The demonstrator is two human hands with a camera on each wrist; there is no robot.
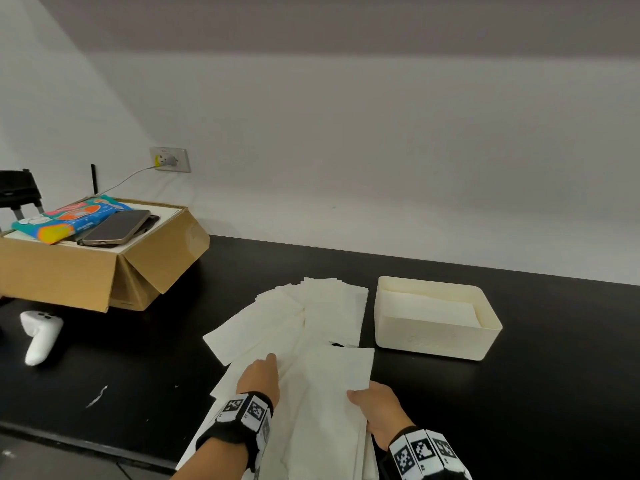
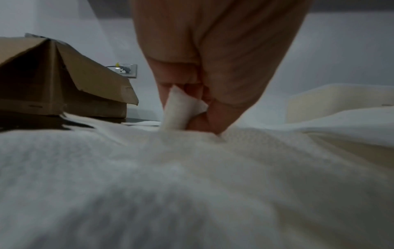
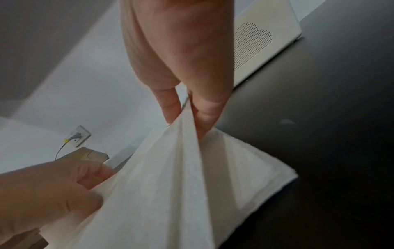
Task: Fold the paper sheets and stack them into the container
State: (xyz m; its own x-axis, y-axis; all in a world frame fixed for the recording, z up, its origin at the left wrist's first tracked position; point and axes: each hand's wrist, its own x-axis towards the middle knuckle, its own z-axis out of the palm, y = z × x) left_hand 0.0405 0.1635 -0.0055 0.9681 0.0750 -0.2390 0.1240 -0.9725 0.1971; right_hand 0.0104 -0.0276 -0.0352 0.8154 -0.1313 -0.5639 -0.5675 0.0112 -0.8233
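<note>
White paper sheets (image 1: 311, 317) lie fanned across the black table. Both hands hold the nearest sheet (image 1: 329, 393), which is partly raised. My left hand (image 1: 272, 360) pinches a small upturned corner of paper (image 2: 183, 107) between its fingertips. At the sheet's right edge my right hand (image 1: 360, 396) pinches the sheet (image 3: 160, 185) between thumb and finger, lifting it off the stack of sheets (image 3: 255, 165) beneath. The cream container (image 1: 436, 336) stands to the right of the sheets, with folded paper lying flat inside.
A cardboard box (image 1: 69, 271) at the back left carries phones (image 1: 117, 226) and a colourful pack (image 1: 69, 216). A white controller (image 1: 40, 336) lies in front of it. A cable runs to a wall socket (image 1: 169, 159). The table's front edge passes under my forearms.
</note>
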